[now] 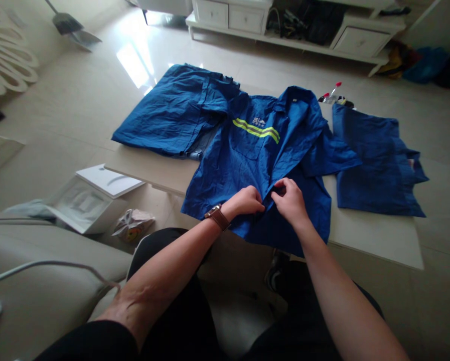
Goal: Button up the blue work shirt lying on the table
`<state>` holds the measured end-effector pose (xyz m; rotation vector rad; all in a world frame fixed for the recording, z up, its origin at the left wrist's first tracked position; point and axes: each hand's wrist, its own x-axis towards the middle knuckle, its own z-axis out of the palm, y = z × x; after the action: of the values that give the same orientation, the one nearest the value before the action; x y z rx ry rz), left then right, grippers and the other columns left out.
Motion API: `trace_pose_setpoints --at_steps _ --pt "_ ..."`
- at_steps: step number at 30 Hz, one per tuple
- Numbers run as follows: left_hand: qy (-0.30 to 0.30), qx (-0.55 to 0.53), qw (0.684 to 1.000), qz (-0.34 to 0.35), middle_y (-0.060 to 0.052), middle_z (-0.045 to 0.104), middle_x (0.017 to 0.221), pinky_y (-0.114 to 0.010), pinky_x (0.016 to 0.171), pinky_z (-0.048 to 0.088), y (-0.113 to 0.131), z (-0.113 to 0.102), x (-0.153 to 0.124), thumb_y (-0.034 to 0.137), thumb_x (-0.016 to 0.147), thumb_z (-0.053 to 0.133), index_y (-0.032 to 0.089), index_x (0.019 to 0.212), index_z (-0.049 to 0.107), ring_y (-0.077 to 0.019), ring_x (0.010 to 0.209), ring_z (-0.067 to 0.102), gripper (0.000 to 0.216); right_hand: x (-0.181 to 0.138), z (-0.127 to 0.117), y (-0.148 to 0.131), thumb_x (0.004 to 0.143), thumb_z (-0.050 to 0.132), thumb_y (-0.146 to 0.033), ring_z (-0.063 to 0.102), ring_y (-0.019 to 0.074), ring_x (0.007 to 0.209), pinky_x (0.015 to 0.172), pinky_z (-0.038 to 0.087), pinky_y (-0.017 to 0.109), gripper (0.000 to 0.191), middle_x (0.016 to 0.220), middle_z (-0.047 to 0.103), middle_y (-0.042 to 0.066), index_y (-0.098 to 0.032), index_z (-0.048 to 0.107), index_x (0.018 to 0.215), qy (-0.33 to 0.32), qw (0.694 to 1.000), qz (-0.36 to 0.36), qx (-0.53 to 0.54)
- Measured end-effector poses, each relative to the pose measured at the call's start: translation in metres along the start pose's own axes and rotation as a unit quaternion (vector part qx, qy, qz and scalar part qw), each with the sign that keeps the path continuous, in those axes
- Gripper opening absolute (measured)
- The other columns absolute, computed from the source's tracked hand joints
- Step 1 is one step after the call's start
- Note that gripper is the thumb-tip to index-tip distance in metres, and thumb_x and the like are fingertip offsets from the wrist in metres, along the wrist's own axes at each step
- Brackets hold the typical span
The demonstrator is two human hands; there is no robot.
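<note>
Blue shirt (242,158) is spread on the table (375,243), collar (299,95) at the far end, front opening (275,173) running lengthwise down to the fingers. Left hand (246,200) and right hand (290,201) are about equally close, fingers seemingly pinched on the fabric there.

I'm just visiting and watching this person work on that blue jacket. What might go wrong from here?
The blue jacket overhangs the near edge of the low table, so it might slip toward the lap if tugged by the left grip or right grip at its front.
One sleeve appears to overlap the folded garment beside it, and could drag that askew.
The wristwatch sits close to the cloth and might snag.
</note>
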<state>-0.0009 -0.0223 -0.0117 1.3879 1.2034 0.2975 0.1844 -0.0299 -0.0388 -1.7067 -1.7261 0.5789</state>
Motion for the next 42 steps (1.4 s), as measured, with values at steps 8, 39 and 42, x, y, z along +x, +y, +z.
trace_pose_setpoints --at_steps 8,39,42 --pt "-0.133 0.0 0.991 -0.019 -0.001 0.062 0.045 -0.022 0.046 0.043 -0.006 0.012 -0.005 0.011 0.054 0.084 0.019 0.046 0.066 -0.0172 0.044 0.062 0.021 0.001 -0.002 0.012 0.082 0.058 -0.035 0.062 0.0271 0.071 0.07 0.046 0.038 0.017 0.078 0.066 0.005 -0.028 0.051 0.095 -0.016 0.996 0.087 -0.027" --pt "0.125 0.376 0.918 -0.015 -0.015 0.078 0.109 -0.036 0.083 0.056 0.003 0.051 0.024 0.049 0.099 0.061 0.02 0.107 0.073 -0.0309 0.103 0.075 0.032 -0.033 -0.04 0.016 0.07 0.057 -0.019 0.059 0.0195 0.07 0.071 0.045 0.031 0.033 0.082 0.067 0.002 -0.023 0.067 0.101 -0.071 0.996 0.044 -0.02" --pt "0.13 0.363 0.922 -0.018 -0.016 0.077 0.109 -0.038 0.085 0.056 0.002 0.054 0.029 0.041 0.098 0.062 0.02 0.107 0.073 -0.0313 0.103 0.074 0.026 -0.029 -0.038 0.016 0.07 0.058 -0.019 0.059 0.0186 0.069 0.07 0.045 0.03 0.033 0.084 0.068 0.001 -0.024 0.069 0.1 -0.083 0.995 0.047 -0.021"
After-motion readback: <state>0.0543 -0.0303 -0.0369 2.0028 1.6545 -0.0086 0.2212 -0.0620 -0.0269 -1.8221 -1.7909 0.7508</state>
